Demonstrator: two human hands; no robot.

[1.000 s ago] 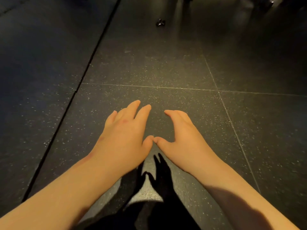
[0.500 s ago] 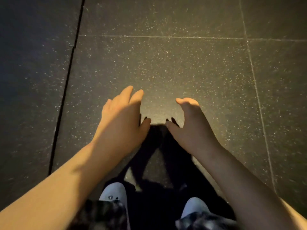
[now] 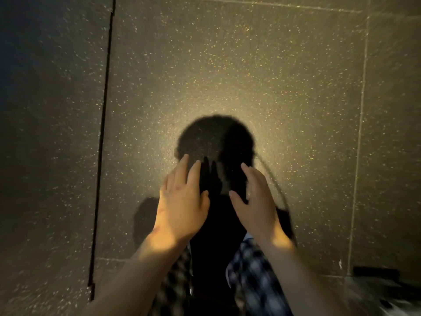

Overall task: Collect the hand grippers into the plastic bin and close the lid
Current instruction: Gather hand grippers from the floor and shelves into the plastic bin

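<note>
My left hand (image 3: 182,201) and my right hand (image 3: 257,201) hover side by side over the dark speckled floor (image 3: 227,76), palms down. The fingers of both are straight and spread, and neither holds anything. No hand gripper shows in this view. No plastic bin can be clearly made out. A blurred grey-and-dark object (image 3: 385,290) lies at the bottom right corner; I cannot tell what it is.
My legs in checked trousers (image 3: 250,281) fill the bottom centre. A dark seam (image 3: 102,137) runs down the floor on the left, with pale tile joints at the right and top. My own shadow falls on the floor ahead of my hands.
The view has tilted steeply down toward my legs. The small dark thing far up the floor a second ago is out of sight. Both hands stay empty, a little farther apart.
</note>
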